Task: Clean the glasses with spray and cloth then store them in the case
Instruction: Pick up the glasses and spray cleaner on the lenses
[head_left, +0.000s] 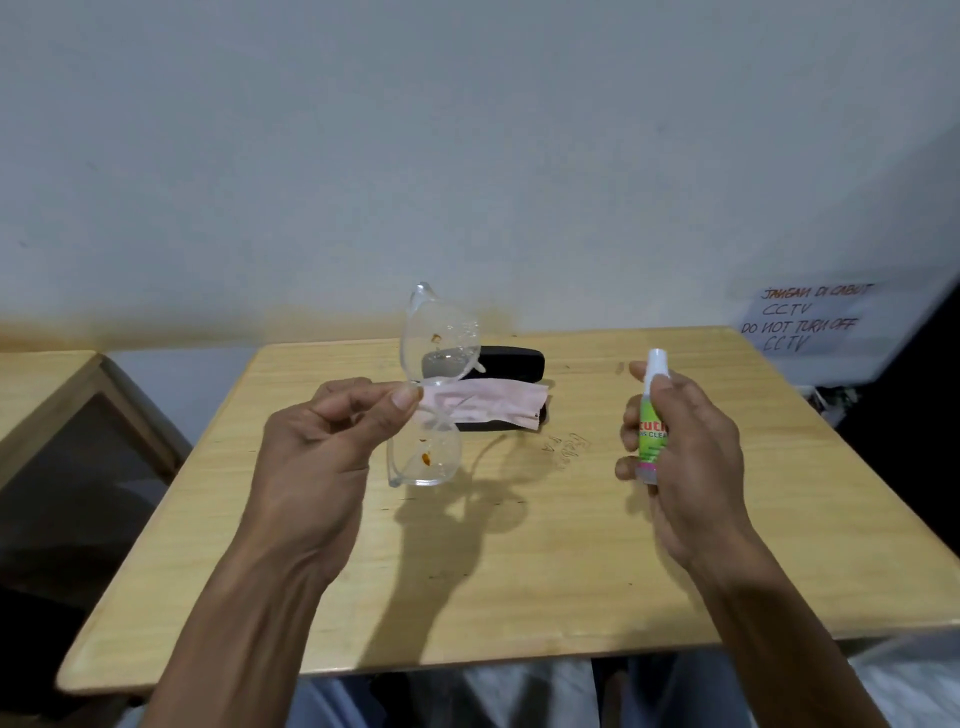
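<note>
Left hand (317, 441): I pinch the clear glasses (434, 384) at the bridge, lenses stacked upright (droplets on the upper one).
Right hand (685, 441): wrapped round the spray bottle (652, 415), at 3 o'clock of the glasses.
Cloth (483, 402): pink, draped over the black case (511, 361), at 12 o'clock on my worktop (519, 571).

We found ourselves in what looked like a plain back room or office rather than a home: a small wooden table (519, 545) stood with its far edge against a bare, scuffed white wall (467, 156). Beyond the table's far right corner a handwritten paper notice (810, 319) warned in two languages not to turn off the CCTV. A second wooden table (41, 384) stood off its left edge.
</note>
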